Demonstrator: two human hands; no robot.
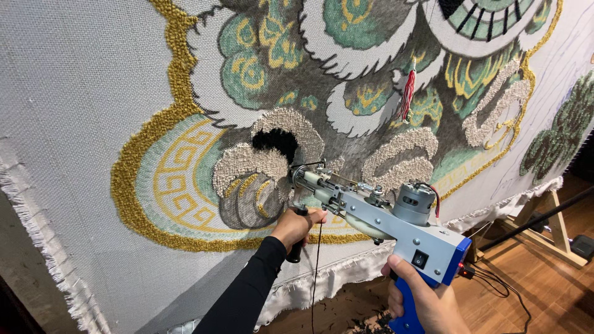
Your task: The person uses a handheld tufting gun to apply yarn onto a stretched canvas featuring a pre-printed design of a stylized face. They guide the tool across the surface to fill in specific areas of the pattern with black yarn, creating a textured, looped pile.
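Tufting gun [383, 216]: grey metal body, blue rear handle, black front handle, silver cylindrical motor on top with red and black wires, black rocker switch on the side plate. Held tilted, nose up-left, needle end touching the cloth near a cream looped patch. Thin dark yarn hangs down from under the gun.

Tufting cloth [80, 93]: pale grey woven backing stretched upright, frayed white fringe along the lower edge. Printed ornate pattern in green, yellow, grey and black. Partly tufted: gold looped border curving down the left, cream looped patches mid-cloth, one black tufted patch above the gun's nose.
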